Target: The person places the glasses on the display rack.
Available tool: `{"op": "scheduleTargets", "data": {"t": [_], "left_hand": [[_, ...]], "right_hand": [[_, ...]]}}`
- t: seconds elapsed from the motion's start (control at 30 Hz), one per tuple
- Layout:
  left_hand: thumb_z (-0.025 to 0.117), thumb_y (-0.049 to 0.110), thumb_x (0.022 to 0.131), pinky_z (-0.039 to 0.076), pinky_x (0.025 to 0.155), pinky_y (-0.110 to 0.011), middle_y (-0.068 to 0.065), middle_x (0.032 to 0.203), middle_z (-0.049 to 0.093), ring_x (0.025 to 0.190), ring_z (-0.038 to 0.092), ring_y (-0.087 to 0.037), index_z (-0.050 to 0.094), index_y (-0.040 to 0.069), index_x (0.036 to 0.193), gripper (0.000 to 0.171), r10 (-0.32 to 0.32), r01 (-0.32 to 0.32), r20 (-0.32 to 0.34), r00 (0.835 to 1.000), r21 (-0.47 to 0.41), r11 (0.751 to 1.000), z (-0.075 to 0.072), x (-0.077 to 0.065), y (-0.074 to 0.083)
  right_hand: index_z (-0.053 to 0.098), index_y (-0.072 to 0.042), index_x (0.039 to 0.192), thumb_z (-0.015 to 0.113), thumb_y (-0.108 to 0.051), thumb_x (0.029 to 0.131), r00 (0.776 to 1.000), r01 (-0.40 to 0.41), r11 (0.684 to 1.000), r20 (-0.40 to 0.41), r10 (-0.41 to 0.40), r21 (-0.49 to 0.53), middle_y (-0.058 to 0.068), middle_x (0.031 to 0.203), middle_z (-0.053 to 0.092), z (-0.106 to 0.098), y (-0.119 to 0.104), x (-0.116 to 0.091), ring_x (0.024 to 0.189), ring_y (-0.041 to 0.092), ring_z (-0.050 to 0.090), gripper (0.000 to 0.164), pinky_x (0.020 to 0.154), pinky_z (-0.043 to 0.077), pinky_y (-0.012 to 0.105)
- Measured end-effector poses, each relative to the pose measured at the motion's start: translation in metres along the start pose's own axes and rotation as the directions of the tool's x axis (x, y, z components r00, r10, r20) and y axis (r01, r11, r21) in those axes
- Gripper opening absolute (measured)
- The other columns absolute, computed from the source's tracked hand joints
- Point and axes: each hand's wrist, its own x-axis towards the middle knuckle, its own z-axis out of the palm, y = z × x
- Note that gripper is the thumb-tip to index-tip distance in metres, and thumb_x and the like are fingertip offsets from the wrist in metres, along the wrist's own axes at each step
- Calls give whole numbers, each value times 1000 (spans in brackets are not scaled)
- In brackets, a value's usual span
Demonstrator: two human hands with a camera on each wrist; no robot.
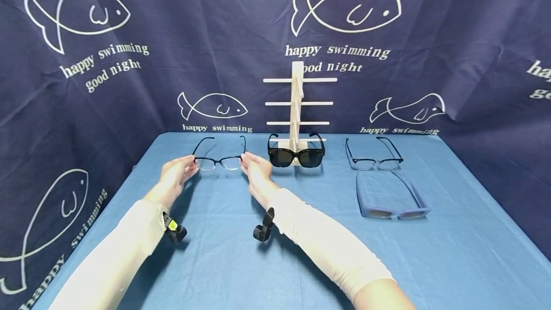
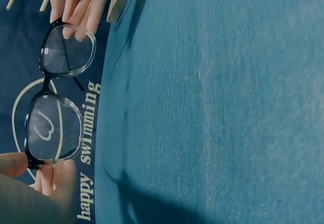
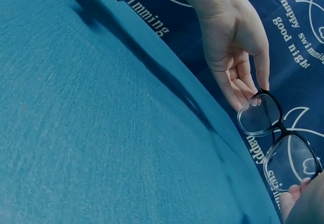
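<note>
The glasses (image 1: 220, 160) between the hands had a black upper rim and arms, fading to clear plastic round the lower half of each lens. The desk (image 1: 301, 262) was covered in a plain mid-blue cloth. Behind it hung a dark navy backdrop (image 1: 452, 51) printed with white outline fish and white lettering. The rack (image 1: 297, 109) was pale, unpainted wood. The sunglasses (image 1: 296, 156) at its foot were solid black with dark lenses. A thin dark-framed pair (image 1: 373, 160) lay further right, and nearer was a pale lavender-blue pair (image 1: 393, 207). Both sleeves (image 1: 327, 243) were cream-white.
</note>
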Motion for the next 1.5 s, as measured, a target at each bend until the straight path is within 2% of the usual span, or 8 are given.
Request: {"op": "scheduleTargets", "data": {"t": [0.17,0.23,0.47,0.67,0.77,1.1,1.27,1.5], "left_hand": [[56,3,96,57,83,-17,8,66,66,66,65,-3,59,6,107,12,25,-25,-3,1000,-30,999,1,-5,1],[56,3,95,57,82,-17,8,66,66,66,65,-3,58,8,100,6,28,-28,-5,1000,-38,999,1,-7,2],[57,5,96,57,81,-16,8,66,66,64,65,-2,56,5,110,14,21,-20,11,1000,-45,999,1,-13,4],[57,5,96,58,79,-16,7,67,67,65,65,-3,59,10,96,6,35,-34,7,999,-74,997,1,-17,6],[57,4,95,58,80,-16,7,68,67,65,65,-4,61,11,92,8,39,-39,6,999,-77,996,1,-19,7],[58,2,95,58,78,-16,6,68,68,69,67,-5,65,15,79,22,62,-57,41,997,-101,993,2,-30,9],[58,3,95,58,79,-16,6,68,68,68,66,-4,65,16,78,22,57,-52,43,997,-109,993,6,-34,9],[56,4,96,58,79,-16,7,69,68,70,67,-4,65,15,81,21,66,-59,63,996,-103,993,6,-39,6]], "right_hand": [[67,6,114,67,0,88,1000,18,1000,-8,-18,2,23,113,69,1,-4,-3,106,31,67,27,97,54,39],[69,5,112,68,-1,88,1000,20,1000,-11,-20,1,22,111,69,0,-5,-4,99,27,70,25,97,54,40],[69,6,110,68,0,87,999,35,999,-10,-35,7,23,109,70,-1,-6,-9,81,15,70,23,95,55,41],[69,7,110,69,0,87,998,60,998,5,-60,10,21,106,71,0,-9,-12,86,18,71,24,95,55,42],[70,6,109,69,1,86,998,58,998,12,-58,12,22,106,71,-1,-12,-14,88,21,71,24,95,55,41],[68,7,110,69,2,86,999,24,1000,25,-25,18,22,106,71,-6,-22,-15,75,13,69,25,93,56,40],[68,5,112,70,0,85,1000,2,1000,29,-2,23,20,104,72,-10,-27,-16,79,14,70,28,94,56,39],[68,3,115,69,-2,87,998,-42,999,44,42,16,17,103,72,-14,-30,-20,93,21,71,28,94,56,36]]}}
